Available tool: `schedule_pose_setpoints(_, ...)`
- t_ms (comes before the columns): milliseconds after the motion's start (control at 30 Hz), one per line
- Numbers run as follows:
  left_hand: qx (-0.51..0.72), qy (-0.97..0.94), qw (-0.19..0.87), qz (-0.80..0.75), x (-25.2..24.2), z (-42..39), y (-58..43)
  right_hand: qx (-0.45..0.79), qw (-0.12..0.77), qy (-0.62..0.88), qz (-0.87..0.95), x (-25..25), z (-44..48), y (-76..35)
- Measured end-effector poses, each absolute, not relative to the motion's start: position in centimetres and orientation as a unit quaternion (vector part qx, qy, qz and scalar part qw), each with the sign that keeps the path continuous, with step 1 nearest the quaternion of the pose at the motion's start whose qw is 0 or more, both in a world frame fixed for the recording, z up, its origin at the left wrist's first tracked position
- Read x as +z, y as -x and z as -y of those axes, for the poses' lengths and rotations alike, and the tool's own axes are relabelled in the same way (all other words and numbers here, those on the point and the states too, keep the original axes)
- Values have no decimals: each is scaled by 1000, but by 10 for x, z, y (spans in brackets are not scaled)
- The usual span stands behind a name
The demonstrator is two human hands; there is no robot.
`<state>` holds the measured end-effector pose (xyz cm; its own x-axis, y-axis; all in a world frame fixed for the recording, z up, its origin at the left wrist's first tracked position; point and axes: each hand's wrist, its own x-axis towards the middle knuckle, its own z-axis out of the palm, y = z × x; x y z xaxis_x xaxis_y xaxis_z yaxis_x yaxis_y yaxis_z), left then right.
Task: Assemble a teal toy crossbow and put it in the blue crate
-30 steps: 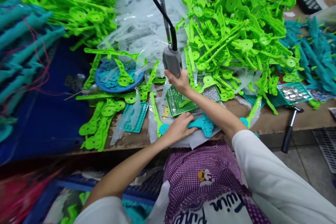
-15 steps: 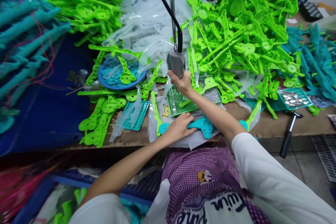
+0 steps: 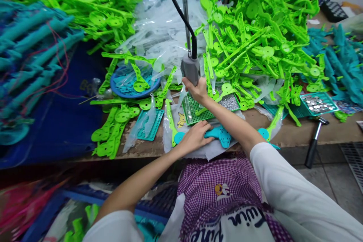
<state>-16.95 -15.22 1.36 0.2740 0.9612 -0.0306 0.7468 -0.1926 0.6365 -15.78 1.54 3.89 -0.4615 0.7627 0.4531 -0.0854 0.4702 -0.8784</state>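
Observation:
My right hand [image 3: 197, 90] is wrapped round a grey electric screwdriver [image 3: 190, 69], which hangs upright from a spring and a black cable. Its tip is hidden behind my hand. Lower down, my left hand [image 3: 196, 136] holds a blue plastic piece shaped like an animal's head [image 3: 222, 136] against a pale cloth [image 3: 209, 152] at the table edge. Part of that piece lies under my fingers and right forearm. On either side are green plastic arms with blue discs, one left [image 3: 170, 123] and one right [image 3: 272, 125]. Behind stands a green perforated tray [image 3: 195, 115] with small metal parts [image 3: 228, 100].
Lime green plastic parts [image 3: 263, 38] pile up at the back right. Clear plastic pieces [image 3: 167, 19] fill the back middle. A blue bowl [image 3: 136, 93] and a teal mould-like tray [image 3: 154, 126] sit left. A hammer [image 3: 313, 143] overhangs the right edge, near a tray of metal discs [image 3: 319, 104].
The view has shifted slightly, so the left-side things appear a little further right. Both hands keep nearly the same places, the right still on the screwdriver and the left on the blue piece.

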Motion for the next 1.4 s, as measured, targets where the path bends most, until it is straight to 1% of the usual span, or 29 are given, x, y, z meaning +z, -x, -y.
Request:
schedule_pose_setpoints(100, 189, -747, 279, -572, 14, 152, 169, 458, 489, 249, 700, 41, -14, 157)
schedule_pose_setpoints(200, 191, -748, 277, -572, 15, 152, 169, 457, 496, 261, 691, 43, -13, 155)
schedule_pose_setpoints(600, 190, -747, 281, -571, 13, 152, 170, 453, 481, 259, 704, 39, -14, 158)
schedule_pose_setpoints(833, 189, -748, 282, -570, 15, 152, 170, 454, 487, 267, 696, 38, -12, 158)
schedule_pose_setpoints(1033, 193, -749, 276, -570, 11, 153, 171, 466, 519, 264, 667, 57, -14, 147)
schedule_pose_setpoints(1133, 198, -750, 269, -571, 9, 154, 172, 454, 553, 278, 641, 79, -13, 117)
schedule_pose_setpoints(1267, 193, -753, 269, -568, 11, 153, 173, 442, 601, 316, 587, 107, 11, 31)
schedule_pose_setpoints(1333, 192, -756, 267, -565, 13, 152, 174, 443, 626, 320, 555, 113, 31, -19)
schedule_pose_setpoints(1400, 199, -756, 264, -564, 13, 151, 174, 415, 636, 350, 549, 113, 48, -62)
